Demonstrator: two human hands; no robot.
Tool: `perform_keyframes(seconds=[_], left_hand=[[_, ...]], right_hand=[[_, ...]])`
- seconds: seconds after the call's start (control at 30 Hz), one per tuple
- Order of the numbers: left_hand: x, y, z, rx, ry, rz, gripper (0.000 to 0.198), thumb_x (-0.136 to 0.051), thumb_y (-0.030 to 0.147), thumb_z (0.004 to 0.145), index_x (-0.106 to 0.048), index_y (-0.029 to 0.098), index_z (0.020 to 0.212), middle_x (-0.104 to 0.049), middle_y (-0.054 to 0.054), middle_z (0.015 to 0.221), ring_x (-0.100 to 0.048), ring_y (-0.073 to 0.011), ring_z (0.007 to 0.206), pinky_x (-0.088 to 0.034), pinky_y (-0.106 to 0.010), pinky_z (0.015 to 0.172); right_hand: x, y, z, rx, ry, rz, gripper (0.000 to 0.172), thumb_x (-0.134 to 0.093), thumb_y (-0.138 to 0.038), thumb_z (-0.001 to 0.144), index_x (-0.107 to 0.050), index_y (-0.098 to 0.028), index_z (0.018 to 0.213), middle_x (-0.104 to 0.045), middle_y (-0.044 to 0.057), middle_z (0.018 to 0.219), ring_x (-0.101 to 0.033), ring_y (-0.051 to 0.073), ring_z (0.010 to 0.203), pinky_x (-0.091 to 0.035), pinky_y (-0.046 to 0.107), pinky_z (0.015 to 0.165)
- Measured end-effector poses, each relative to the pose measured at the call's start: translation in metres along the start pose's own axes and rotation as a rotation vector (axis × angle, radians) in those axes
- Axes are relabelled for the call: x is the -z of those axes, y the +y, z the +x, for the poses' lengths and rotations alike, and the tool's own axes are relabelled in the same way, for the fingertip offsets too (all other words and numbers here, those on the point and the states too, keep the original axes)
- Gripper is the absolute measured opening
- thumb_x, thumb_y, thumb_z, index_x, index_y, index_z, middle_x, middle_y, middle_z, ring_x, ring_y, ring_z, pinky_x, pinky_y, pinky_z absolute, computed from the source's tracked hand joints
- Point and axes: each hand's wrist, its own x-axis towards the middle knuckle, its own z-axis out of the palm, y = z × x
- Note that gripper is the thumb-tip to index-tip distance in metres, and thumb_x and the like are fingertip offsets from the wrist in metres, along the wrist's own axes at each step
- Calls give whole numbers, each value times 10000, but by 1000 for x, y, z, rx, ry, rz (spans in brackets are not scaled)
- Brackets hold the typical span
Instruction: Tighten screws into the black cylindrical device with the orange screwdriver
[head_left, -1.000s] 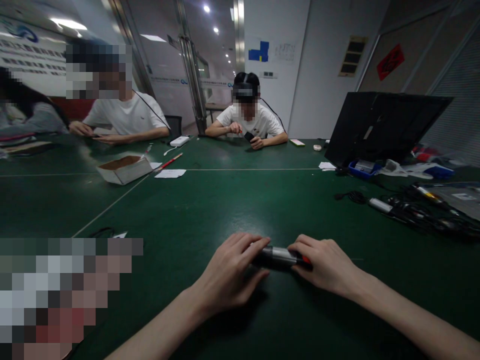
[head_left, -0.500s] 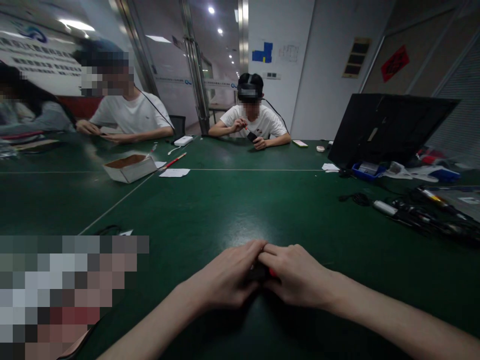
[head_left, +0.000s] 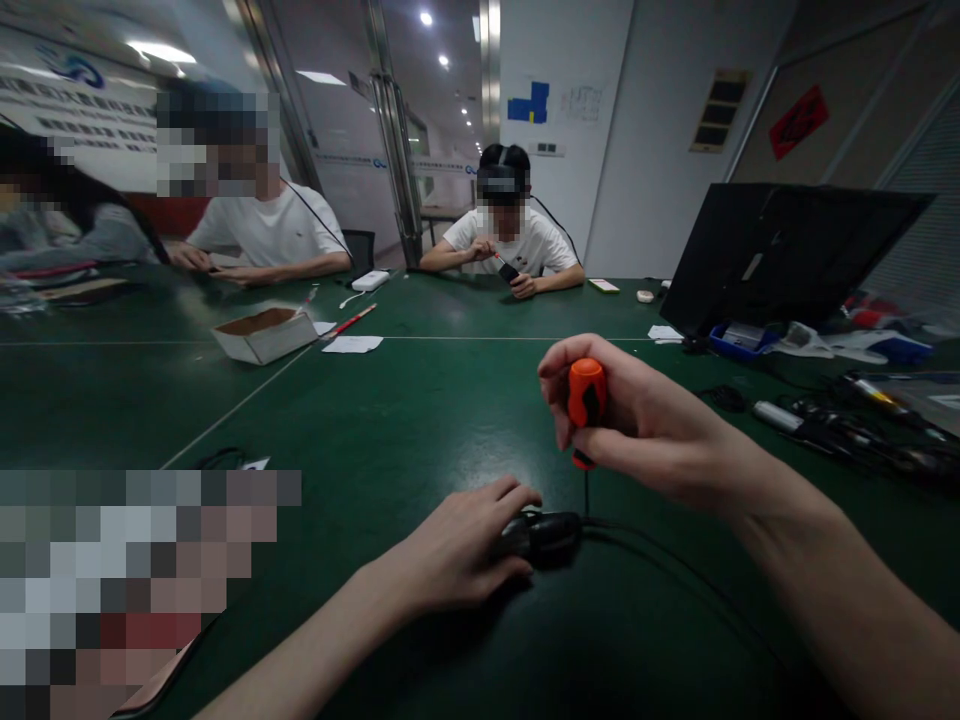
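Observation:
In my right hand [head_left: 656, 425] is an orange and black screwdriver [head_left: 586, 382], held upright by its handle with the thin dark shaft pointing down. The shaft's lower end shows just behind a black corded device [head_left: 555, 540]; whether the two touch I cannot tell. My left hand [head_left: 461, 550] grips that device from the left, thumb on the near side and fingers over the far side. Its left part is hidden by the hand. A black cable [head_left: 667, 555] leaves its right end and curves over the green table [head_left: 420, 420] toward my right forearm.
A monitor [head_left: 787, 250] stands at the right, with a blue tray [head_left: 742, 342] and tangled black cables [head_left: 862, 430] nearby. Left of centre are an open box [head_left: 266, 338] and paper [head_left: 352, 344]. Across the table sits a person [head_left: 551, 240] wearing a headset; others sit at the left.
My right hand has lifted away from my left, up and to the right, and the screwdriver now shows upright in it. The black device and its cable have come into view.

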Motion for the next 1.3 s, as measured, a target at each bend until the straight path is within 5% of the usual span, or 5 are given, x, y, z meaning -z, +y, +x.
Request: perform_keyframes(seconds=[0.13, 0.27, 0.37, 0.53, 1.3], left_hand=[[-1, 0, 2, 17, -1, 0, 336, -646, 328, 879, -512, 218, 1168, -608, -58, 1084, -617, -220, 867, -437, -278, 674], [-5, -1, 2, -9, 41, -20, 264, -587, 293, 909, -511, 216, 1150, -614, -55, 1054, -607, -207, 853, -437, -276, 683], [-8, -3, 1, -10, 74, -41, 251, -582, 279, 897, -518, 215, 1131, -610, -58, 1046, -596, -211, 864, -450, -282, 691], [-7, -4, 2, -2, 124, -121, 228, -621, 244, 864, -572, 216, 1085, -621, -44, 1039, -597, -210, 898, -481, -300, 750], [-2, 3, 7, 162, 132, -450, 123, -708, 140, 746, -706, 168, 866, -696, -6, 888, -630, -184, 846, -466, -260, 762]], right_hand=[[7, 4, 0, 28, 57, -201, 261, -586, -120, 863, -447, -205, 1066, -607, 19, 998, -629, 132, 902, -529, 271, 764], [15, 10, -1, 19, 107, -603, 337, -701, -268, 825, -435, -214, 1025, -644, -14, 861, -631, 124, 700, -479, 241, 613], [17, 13, 0, 53, 26, -796, 386, -750, -331, 780, -458, -212, 1003, -605, -46, 746, -570, 106, 600, -390, 216, 531], [11, 14, 3, 167, -132, -705, 285, -703, -251, 820, -494, -196, 1006, -602, -35, 788, -548, 79, 624, -379, 190, 551], [1, 15, 2, 200, -190, -603, 269, -688, -219, 833, -479, -187, 999, -596, -30, 822, -541, 70, 663, -387, 168, 574]])
